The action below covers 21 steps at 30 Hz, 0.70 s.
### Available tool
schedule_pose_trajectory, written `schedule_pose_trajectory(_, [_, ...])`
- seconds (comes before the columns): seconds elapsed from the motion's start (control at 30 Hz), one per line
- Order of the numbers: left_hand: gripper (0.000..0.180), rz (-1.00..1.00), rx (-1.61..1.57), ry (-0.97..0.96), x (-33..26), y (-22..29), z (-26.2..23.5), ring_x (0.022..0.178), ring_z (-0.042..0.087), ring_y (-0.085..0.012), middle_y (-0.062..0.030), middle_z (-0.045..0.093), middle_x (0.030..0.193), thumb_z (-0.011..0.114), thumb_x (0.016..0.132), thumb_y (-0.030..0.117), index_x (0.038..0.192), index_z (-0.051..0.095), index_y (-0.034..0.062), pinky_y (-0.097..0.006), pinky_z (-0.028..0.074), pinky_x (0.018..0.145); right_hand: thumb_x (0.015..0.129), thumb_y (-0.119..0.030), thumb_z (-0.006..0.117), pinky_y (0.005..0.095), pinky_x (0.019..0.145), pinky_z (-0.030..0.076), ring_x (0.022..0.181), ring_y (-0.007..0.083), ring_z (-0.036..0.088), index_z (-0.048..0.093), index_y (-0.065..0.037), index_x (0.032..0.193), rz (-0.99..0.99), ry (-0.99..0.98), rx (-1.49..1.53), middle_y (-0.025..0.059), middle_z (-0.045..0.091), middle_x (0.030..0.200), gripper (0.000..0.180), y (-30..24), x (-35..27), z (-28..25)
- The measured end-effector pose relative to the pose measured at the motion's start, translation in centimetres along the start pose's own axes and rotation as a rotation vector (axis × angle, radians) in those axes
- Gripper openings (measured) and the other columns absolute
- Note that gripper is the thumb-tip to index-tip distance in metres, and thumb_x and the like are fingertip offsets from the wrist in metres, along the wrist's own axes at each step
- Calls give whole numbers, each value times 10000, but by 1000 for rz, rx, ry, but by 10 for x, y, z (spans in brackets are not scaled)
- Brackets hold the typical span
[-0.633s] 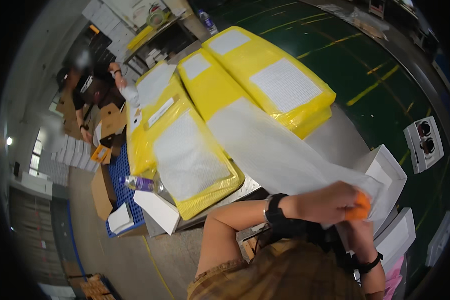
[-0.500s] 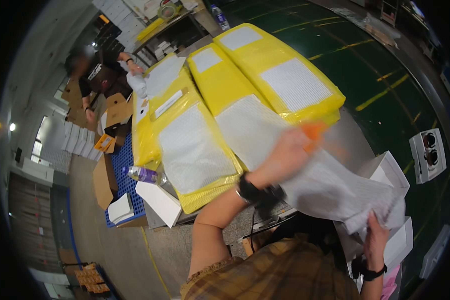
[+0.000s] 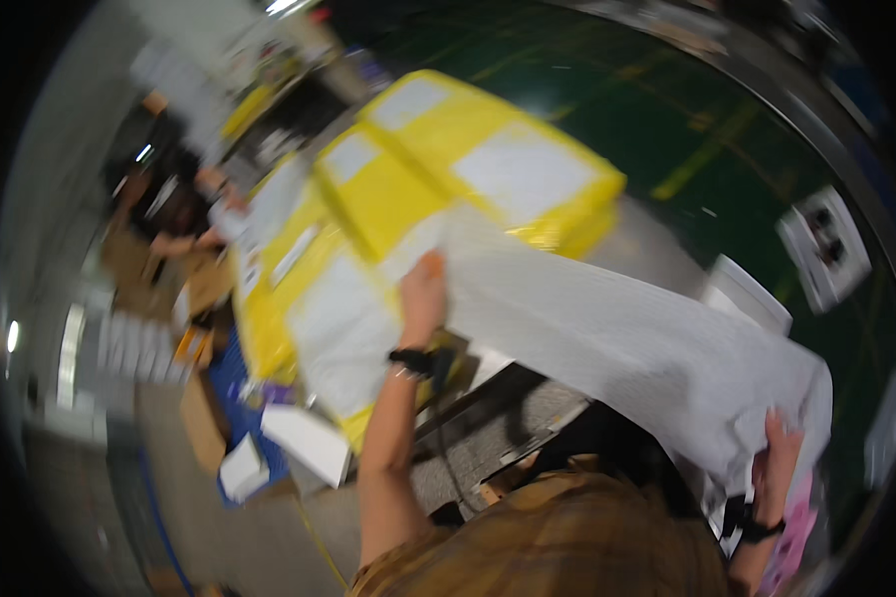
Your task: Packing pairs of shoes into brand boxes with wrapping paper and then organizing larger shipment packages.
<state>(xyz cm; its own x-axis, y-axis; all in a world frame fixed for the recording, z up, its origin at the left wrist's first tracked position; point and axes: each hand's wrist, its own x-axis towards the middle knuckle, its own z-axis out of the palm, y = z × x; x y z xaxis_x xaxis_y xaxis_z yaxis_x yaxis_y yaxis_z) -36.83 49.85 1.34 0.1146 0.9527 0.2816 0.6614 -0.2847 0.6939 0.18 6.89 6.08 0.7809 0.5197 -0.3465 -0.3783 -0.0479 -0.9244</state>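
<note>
A long white bubble-wrap bag (image 3: 607,318) is stretched across in front of me, over the near ends of the yellow packs. My left hand (image 3: 425,303) is closed at its left end, with a small orange patch at the fingertips, too blurred to make out. At the right, my right hand (image 3: 779,453) grips the crumpled other end, and the bag partly covers its fingers. Behind lie large yellow plastic packs (image 3: 438,164) with white sheets showing through them. Both wrists wear dark bands.
A white paper box (image 3: 307,441) and a blue crate (image 3: 239,393) stand at the left. White open boxes (image 3: 747,294) sit at the right, and a white box with dark round items (image 3: 824,249) lies beyond. Another person (image 3: 164,204) works at the far left beside cardboard boxes (image 3: 207,284).
My left hand has swung left, drawing the bag out longer and flatter. My right hand stays at its end. The whole view has turned and blurred.
</note>
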Motion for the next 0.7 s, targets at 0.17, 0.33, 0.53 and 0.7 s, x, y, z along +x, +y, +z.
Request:
schedule_pose_trajectory(0.17, [326,-53,-295,-254,-14,54,43,648,394,-88,21,493,674,593,992,261,883,610,-46,-276,351,568,901,-55,667,317,911,508,1020,158,632,532,31,1282,-169,180,-18,78,654,1147,413,-8,25,-67])
schedule_pose_trajectory(0.33, [204,-184,-560,-526,-30,103,122,524,330,-2,104,391,633,581,1009,239,872,593,88,-206,234,455,935,-114,651,309,781,514,895,129,639,507,26,1338,-282,427,-145,34,680,1061,450,16,36,-169])
schedule_pose_trajectory(0.53, [172,-233,-660,-562,-21,96,128,572,348,10,122,445,686,597,1007,243,901,613,108,-177,255,490,922,-278,619,388,825,503,957,372,633,579,-101,1319,-287,1057,-1741,168,641,1082,437,33,-76,-278])
schedule_pose_trajectory(0.7, [175,-204,-680,-527,-11,93,130,558,362,9,112,472,691,580,1016,237,933,625,88,-182,268,476,768,-147,708,428,907,480,1059,392,597,572,-117,1295,-357,684,-1283,163,623,1143,545,58,-120,-311])
